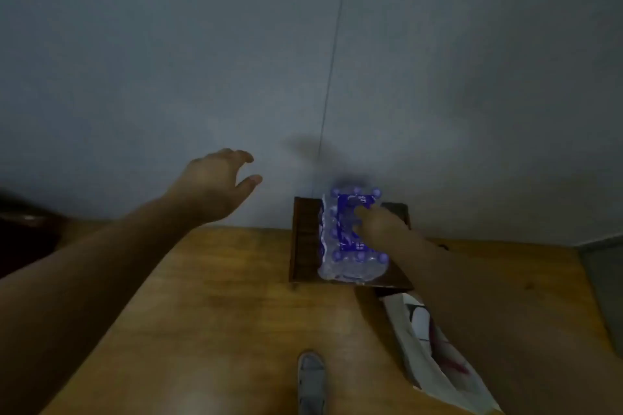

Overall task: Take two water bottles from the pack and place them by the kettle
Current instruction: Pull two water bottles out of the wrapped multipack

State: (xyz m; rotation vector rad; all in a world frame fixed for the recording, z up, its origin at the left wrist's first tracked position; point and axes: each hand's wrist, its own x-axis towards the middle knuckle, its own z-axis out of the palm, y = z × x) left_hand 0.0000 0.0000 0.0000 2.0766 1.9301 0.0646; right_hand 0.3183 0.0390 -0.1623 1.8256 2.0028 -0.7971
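1. Plastic-wrapped and capped in purple, the pack of water bottles [354, 236] sat on a dark wooden stand [305, 239] against the grey wall [303, 44], its long axis running away from me toward that wall, bottle caps facing up.
2. My right hand [379, 222] lay on top of the pack, toward its right side, one finger stretched across the blue label; I could not tell from the blurred view whether the fingers had closed on a bottle or merely rested on the wrap.
3. My left hand [215, 185] hung in the air well to the left of the pack, fingers spread and loosely curled, thumb apart, with nothing in it.
4. Light wooden flooring [219, 296] filled the foreground, the stand at its far edge.
5. White cloth with red marks [428, 347] lay below the stand on the right, partly under my right forearm.
6. One grey shoe [312, 381] showed at the bottom edge.
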